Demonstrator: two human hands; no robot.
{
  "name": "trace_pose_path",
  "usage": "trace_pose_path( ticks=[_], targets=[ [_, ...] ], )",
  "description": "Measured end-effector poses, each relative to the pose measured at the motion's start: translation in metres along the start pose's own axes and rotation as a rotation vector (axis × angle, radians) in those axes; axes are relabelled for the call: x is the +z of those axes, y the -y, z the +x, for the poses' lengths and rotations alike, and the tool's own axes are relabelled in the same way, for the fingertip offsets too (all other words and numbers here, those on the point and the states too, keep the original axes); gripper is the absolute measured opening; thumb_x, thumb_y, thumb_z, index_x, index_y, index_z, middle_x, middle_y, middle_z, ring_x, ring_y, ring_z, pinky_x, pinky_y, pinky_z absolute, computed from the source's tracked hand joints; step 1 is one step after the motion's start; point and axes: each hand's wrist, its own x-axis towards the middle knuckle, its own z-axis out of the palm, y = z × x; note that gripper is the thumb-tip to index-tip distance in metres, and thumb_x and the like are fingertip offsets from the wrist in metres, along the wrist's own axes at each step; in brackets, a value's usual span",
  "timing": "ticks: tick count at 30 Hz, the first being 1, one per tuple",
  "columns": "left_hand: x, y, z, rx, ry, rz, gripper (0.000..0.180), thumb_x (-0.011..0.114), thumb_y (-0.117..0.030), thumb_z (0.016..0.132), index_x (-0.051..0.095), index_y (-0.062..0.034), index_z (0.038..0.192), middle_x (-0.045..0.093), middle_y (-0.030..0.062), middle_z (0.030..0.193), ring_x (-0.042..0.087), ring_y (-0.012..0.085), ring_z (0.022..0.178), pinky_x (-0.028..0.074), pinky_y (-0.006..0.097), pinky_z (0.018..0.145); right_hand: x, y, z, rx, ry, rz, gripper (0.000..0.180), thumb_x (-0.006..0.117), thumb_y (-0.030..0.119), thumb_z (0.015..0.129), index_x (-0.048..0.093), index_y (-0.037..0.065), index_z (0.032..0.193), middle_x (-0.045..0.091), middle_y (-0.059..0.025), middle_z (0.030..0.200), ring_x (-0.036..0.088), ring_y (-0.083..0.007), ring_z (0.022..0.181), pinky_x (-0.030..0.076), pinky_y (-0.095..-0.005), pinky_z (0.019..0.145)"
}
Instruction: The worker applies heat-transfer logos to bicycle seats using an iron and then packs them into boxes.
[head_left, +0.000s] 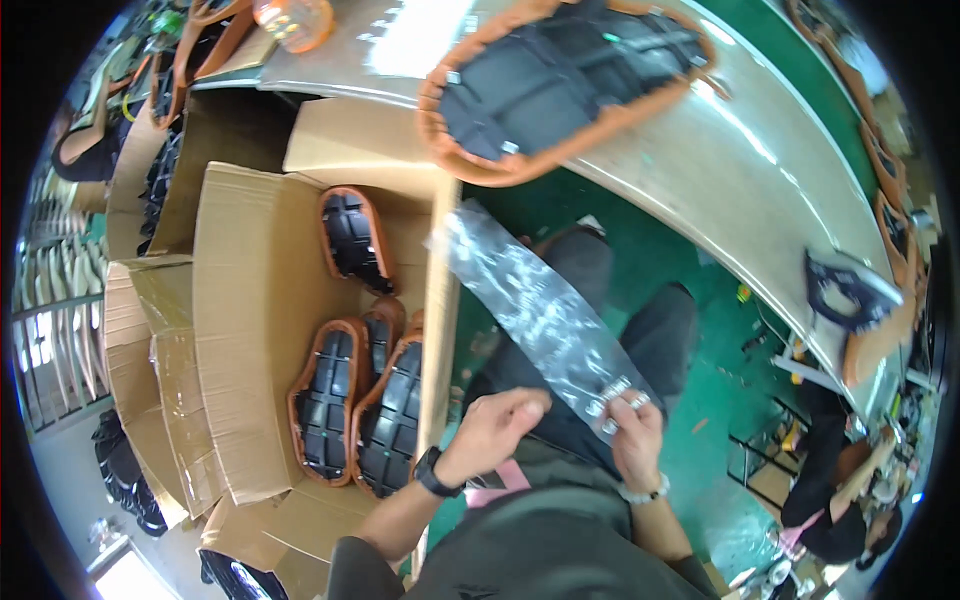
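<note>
A long clear plastic bag [530, 305] stretches from my lap up toward the cardboard box. My right hand [634, 438] pinches its near end, fingers closed on the plastic. My left hand [492, 430], with a black watch on the wrist, is at the same end of the bag, fingers curled against it. An orange-rimmed seat with a black ribbed underside [560, 80] lies upside down on the curved workbench [760, 170] ahead of me.
An open cardboard box [250, 330] at my left holds several upside-down orange and black seats [355, 400]. More boxes and seats stand behind it. Another person [840, 480] sits at lower right by the bench. The floor is green.
</note>
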Motion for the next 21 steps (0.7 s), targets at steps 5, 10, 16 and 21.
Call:
trace_pose_path(
  ticks=[5, 10, 16, 21],
  targets=[
    [0.049, 0.008, 0.058, -0.087, -0.181, -0.982, 0.044, 0.05, -0.038, 0.103, 0.053, -0.0069, 0.134, 0.064, 0.0117, 0.125, 0.062, 0.0264, 0.115, 0.05, 0.037, 0.097, -0.03, -0.01, -0.026, -0.047, 0.096, -0.012, 0.016, 0.062, 0.01, 0.096, 0.067, -0.005, 0.1, 0.069, -0.0062, 0.087, 0.061, -0.0121, 0.078, 0.048, -0.0265, 0.074],
    [0.039, -0.018, 0.072, 0.05, -0.164, -0.802, 0.026, 0.058, -0.023, 0.1, 0.061, -0.0049, 0.118, 0.07, 0.0119, 0.113, 0.07, 0.0225, 0.093, 0.055, 0.031, 0.077, -0.07, -0.005, -0.046, -0.058, 0.25, 0.026, 0.029, 0.064, 0.02, 0.096, 0.065, -0.002, 0.116, 0.07, -0.0074, 0.102, 0.063, -0.0136, 0.097, 0.047, -0.0287, 0.088],
    [0.074, -0.067, 0.077, -0.039, 0.036, -0.528, 0.025, 0.057, -0.023, 0.101, 0.061, -0.004, 0.117, 0.07, 0.0102, 0.11, 0.07, 0.0194, 0.09, 0.055, 0.028, 0.073, -0.092, 0.033, -0.016, -0.154, 0.317, -0.076, 0.055, 0.068, 0.028, 0.094, 0.051, -0.004, 0.136, 0.063, -0.0152, 0.125, 0.061, -0.0197, 0.113, 0.045, -0.0335, 0.1],
    [0.096, -0.083, 0.095, -0.014, 0.133, -0.225, 0.035, 0.055, -0.03, 0.102, 0.059, -0.0016, 0.123, 0.069, 0.0093, 0.112, 0.068, 0.0173, 0.093, 0.054, 0.03, 0.08, -0.07, 0.053, 0.02, -0.036, 0.431, -0.222, 0.033, 0.071, 0.023, 0.093, 0.064, -0.004, 0.111, 0.071, -0.0108, 0.097, 0.067, -0.015, 0.086, 0.053, -0.028, 0.074]
  ],
)
